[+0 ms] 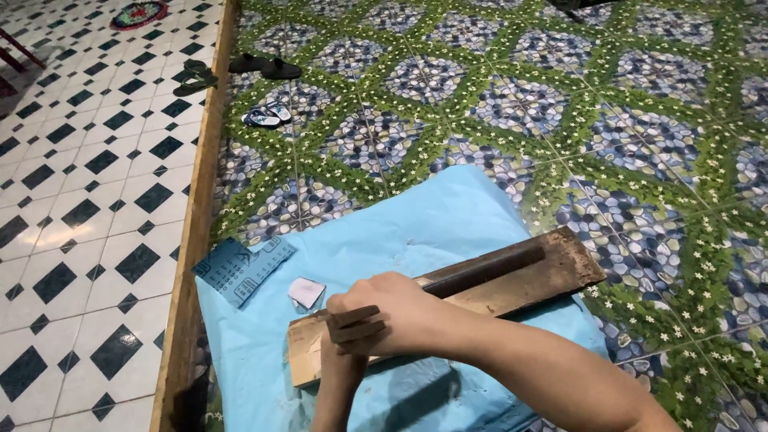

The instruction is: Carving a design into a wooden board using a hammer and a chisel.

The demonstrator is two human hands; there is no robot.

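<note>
Wooden board [512, 284] lies slantwise on the light blue cloth [416, 224] spread over the patterned floor, with a dark rod [484, 272] resting along its top; the right hand [396, 316], at the board's near end, has its fingers [352, 328] curled tight around the rod's end. The left hand [340, 376] sits beneath it at the same end, its fingers hidden, so I cannot tell their state. The board may skid on the loose cloth, and the small white scrap [306, 292] beside it could shift.
</note>
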